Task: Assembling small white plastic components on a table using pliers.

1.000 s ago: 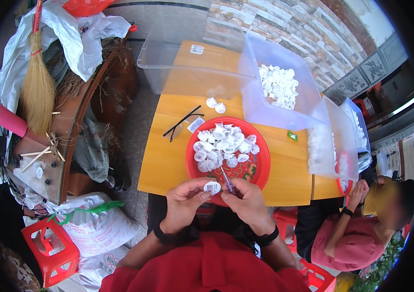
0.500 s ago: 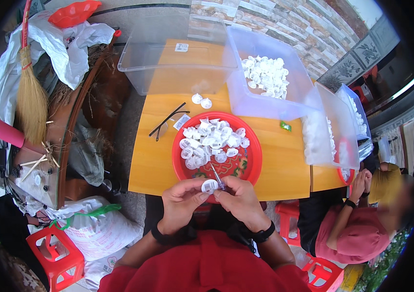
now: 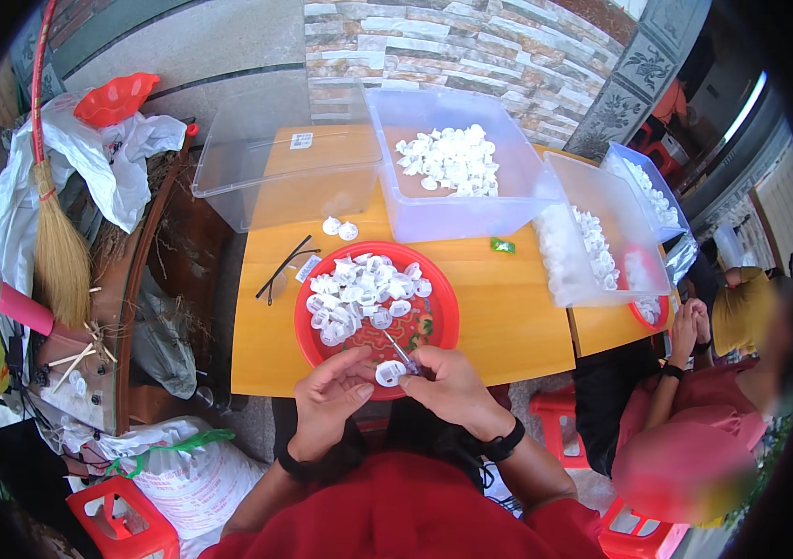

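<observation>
Over the near rim of the red basin [image 3: 453, 321], my right hand [image 3: 452, 387] pinches a round white plastic piece [image 3: 389, 374]. The same hand also holds a small screwdriver [image 3: 398, 347], its metal shaft slanting up and left from a purplish handle; its tip is too small to make out. My left hand [image 3: 329, 396] is open just left of the piece, fingers apart and curved, with nothing seen in it. A heap of similar white plastic pieces [image 3: 356, 289] lies in the basin, toward its far left side.
Two loose pieces [image 3: 340, 227] and dark-framed glasses [image 3: 285, 268] lie beyond the basin. An empty clear bin [image 3: 247, 200], a bin of white pieces [image 3: 457, 219] and a green packet [image 3: 503, 245] are on the table. A co-worker [image 3: 695, 410] sits at the right.
My left hand has come off the white piece and its fingers have spread; the piece stays in my right hand. The view has shifted, so the table appears lower and further left.
</observation>
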Tool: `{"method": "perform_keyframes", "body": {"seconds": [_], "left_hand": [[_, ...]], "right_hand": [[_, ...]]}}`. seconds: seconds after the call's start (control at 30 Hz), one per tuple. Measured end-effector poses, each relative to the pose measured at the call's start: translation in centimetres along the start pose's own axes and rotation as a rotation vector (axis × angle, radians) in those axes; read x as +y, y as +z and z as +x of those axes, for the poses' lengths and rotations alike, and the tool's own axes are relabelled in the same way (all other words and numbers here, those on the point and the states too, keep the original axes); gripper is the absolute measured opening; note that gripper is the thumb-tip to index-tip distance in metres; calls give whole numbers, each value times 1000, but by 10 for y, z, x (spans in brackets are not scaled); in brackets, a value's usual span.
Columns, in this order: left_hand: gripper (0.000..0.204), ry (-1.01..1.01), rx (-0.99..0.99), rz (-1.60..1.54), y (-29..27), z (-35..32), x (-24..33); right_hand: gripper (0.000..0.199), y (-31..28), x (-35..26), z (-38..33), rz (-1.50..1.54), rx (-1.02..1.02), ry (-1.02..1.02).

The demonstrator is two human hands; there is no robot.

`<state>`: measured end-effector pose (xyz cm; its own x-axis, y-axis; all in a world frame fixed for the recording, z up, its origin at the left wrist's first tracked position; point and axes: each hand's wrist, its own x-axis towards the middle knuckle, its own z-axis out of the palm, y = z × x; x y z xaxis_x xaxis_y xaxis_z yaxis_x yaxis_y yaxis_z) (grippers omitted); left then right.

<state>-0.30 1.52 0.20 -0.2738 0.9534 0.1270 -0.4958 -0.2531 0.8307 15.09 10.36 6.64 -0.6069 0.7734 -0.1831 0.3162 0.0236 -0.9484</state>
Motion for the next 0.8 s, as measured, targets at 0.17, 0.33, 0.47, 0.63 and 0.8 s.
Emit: {"method": "perform_keyframes", "body": {"seconds": [0.17,0.33,0.47,0.63,0.8], "left_hand": [[37,-64,62,260,-15,-12,-18],[34,57,-20,687,-17,-10,-24],[30,53,-17,701,-21,-7,-25],[27,74,-73,756,-17,-1,-27],[26,79,-103,802,-19,-1,-28]], "right_hand": [[12,-64,-30,40,199,91,31],[15,-124,-65,89,398,384,-161],[18,-93,-19,55,110,242,-59],[21,-83,70,21,392,397,121],[24,-71,123,17,226,525,54]]}}
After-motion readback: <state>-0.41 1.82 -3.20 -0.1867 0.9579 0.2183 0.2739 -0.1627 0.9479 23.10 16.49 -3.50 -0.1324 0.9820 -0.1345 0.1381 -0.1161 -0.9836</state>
